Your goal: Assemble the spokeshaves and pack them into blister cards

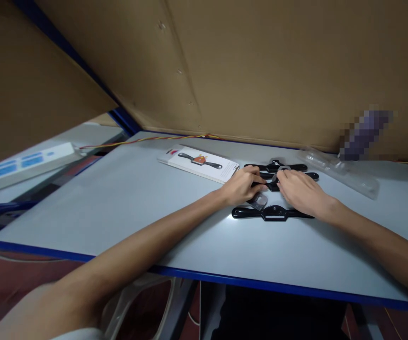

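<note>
Several black spokeshaves lie in rows on the table. My left hand is closed round the left handle of a middle spokeshave. At that tool's centre, the fingers of my right hand are pinched together by a small grey piece, mostly hidden by the fingers. Below my left fingers lies a grey plate with a hole, perhaps a blade. Closer to me is the front spokeshave, its right end under my right hand. Behind my hands rests the rear spokeshave.
A white box with a spokeshave picture lies left of my hands. To the right is a clear plastic tray, near a blurred-out purple object. Brown panels wall the back. A power strip sits far left.
</note>
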Demonstrator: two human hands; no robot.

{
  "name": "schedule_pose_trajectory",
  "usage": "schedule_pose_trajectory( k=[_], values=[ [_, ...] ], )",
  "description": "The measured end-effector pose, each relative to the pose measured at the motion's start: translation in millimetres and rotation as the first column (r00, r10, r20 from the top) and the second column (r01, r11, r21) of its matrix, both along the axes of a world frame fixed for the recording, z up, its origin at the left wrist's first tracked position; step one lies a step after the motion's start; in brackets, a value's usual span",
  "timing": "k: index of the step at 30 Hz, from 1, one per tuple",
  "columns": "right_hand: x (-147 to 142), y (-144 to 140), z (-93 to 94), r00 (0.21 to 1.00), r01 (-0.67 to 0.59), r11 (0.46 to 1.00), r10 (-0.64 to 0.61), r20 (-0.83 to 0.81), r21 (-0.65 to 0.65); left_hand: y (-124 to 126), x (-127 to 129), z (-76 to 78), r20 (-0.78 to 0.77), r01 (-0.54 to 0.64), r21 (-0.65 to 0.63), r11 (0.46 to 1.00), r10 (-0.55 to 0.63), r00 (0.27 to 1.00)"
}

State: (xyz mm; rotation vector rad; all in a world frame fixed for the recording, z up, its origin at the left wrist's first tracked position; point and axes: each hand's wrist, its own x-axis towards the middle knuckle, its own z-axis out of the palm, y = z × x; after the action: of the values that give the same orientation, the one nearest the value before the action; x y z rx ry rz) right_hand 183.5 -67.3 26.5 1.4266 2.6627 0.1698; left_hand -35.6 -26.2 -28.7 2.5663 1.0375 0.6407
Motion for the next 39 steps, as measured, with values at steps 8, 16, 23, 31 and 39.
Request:
schedule_pose_trajectory(
  k=[8, 16, 23, 31, 39],
  values=[
    [9.2, 7.9, 3.2, 0.968, -0.252, 0.968, 0.251, 0.011, 0.013, 6.1, -3.5, -1.7, 0.045, 0.007, -0.018, 1.0, -0.006, 0.999],
    [15.8, 21.0, 14.1, 0.992, -0.128, 0.979, 0.122, -0.044, -0.159, 6.6, -4.3, -2.3, 0.06, 0.002, -0.03, 1.0, 0.0, 0.998],
    [14.4, 17.9, 7.6, 0.974, -0.172, 0.985, 0.167, -0.155, -0.019, 4.0, -3.5, 2.2, 0.058, 0.006, -0.029, 1.0, -0.004, 0.998],
    [7.2, 9.4, 12.0, 0.988, -0.144, 0.989, 0.142, -0.067, -0.024, 5.1, -4.8, -1.6, 0.059, 0.0, -0.021, 1.0, 0.001, 0.998],
    [10.3, 12.1, 3.5, 0.964, -0.17, 0.985, 0.171, -0.202, 0.022, 7.1, -7.4, -4.8, 0.087, 0.006, 0.007, 1.0, -0.007, 0.996]
  ],
)
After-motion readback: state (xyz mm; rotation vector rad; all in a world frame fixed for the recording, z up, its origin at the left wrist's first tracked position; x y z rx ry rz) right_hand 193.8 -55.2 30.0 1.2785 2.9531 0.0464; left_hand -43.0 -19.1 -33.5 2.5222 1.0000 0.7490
